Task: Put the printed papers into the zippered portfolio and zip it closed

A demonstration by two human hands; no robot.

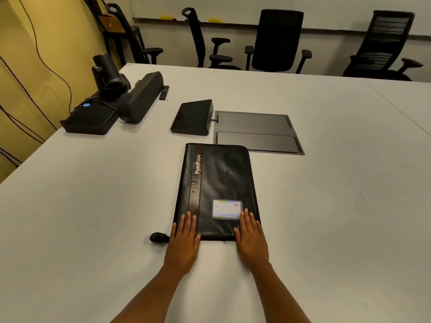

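Observation:
A black zippered portfolio [221, 180] lies flat and closed on the white table [93, 206], its long side running away from me, with "PortFolio" printed along a dark strip and a small label card [226, 209] near its front. My left hand [183, 243] rests flat on its near left corner, fingers extended. On the near right corner my right hand [251, 241] lies flat the same way. Neither hand grips anything. No printed papers are in view.
A small black object [159, 237] sits just left of my left hand. Behind the portfolio are a black wedge-shaped device [192, 117] and a recessed cable hatch [256, 132]. A conference camera, speaker bar [140, 99] and black box stand far left. Office chairs line the far edge.

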